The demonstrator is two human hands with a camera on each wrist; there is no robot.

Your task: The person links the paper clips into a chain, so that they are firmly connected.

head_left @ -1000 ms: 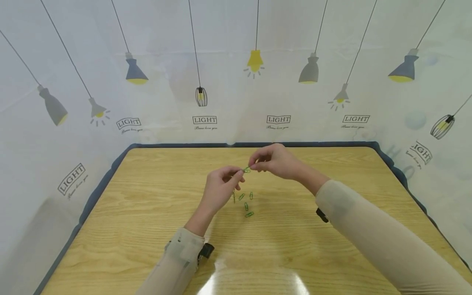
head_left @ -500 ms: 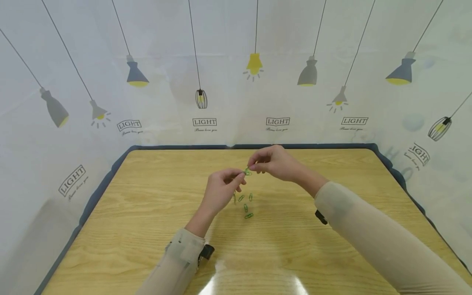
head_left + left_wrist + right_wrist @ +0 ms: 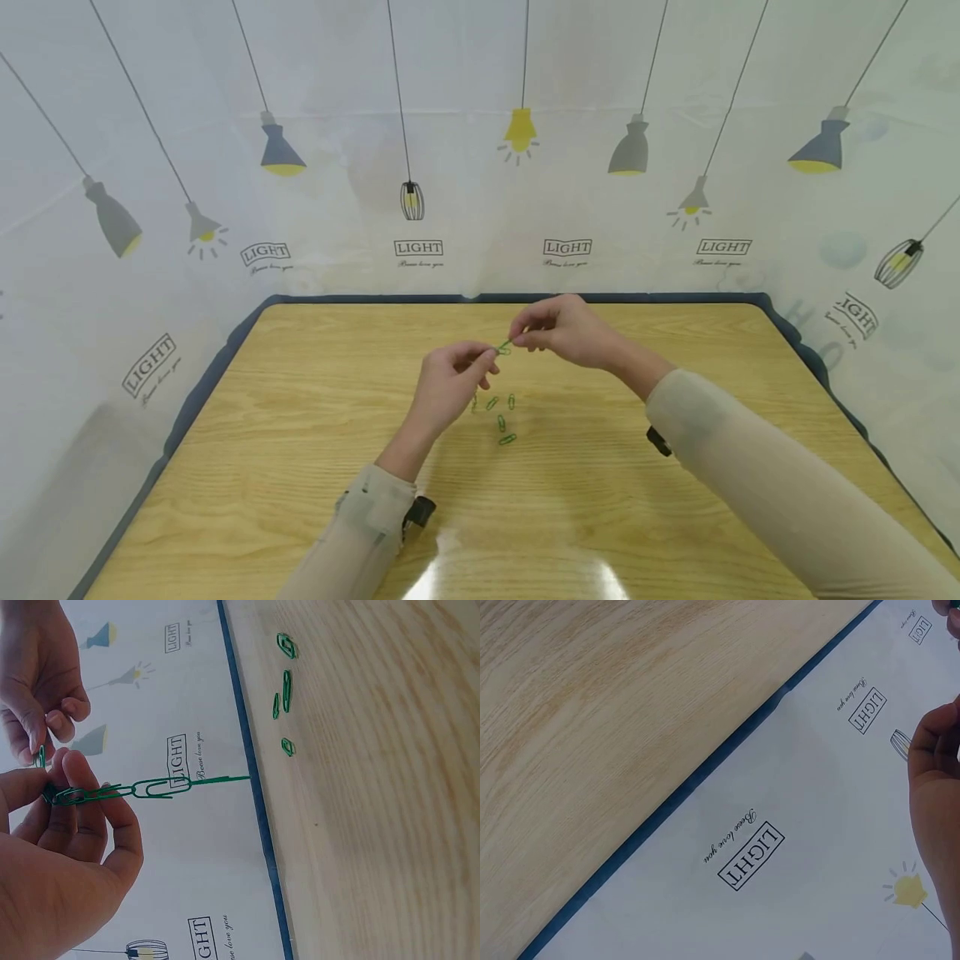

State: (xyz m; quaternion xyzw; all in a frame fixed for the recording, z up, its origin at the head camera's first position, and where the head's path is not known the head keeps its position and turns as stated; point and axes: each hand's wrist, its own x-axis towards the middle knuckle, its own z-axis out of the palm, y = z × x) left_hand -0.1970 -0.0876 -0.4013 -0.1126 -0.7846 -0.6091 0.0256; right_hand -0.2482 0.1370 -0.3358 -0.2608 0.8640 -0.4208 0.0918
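Observation:
Over the table, my left hand pinches one end of a chain of linked green paper clips, which hangs from the fingers in the left wrist view. In the head view the chain is mostly hidden behind the hand. Thumb and index finger of my right hand pinch another green paper clip, right at the left fingertips. Below the hands, several loose green paper clips lie on the wood. The right wrist view catches only part of my right hand at its edge.
The light wooden table has a dark blue border along its far and side edges. A white backdrop printed with hanging lamps stands behind and at both sides. Black straps with small devices sit at the wrists.
My right hand draws slightly to the right, and the gap between the two hands' fingertips widens a little. Both hands keep their pinch. The loose paper clips stay in place.

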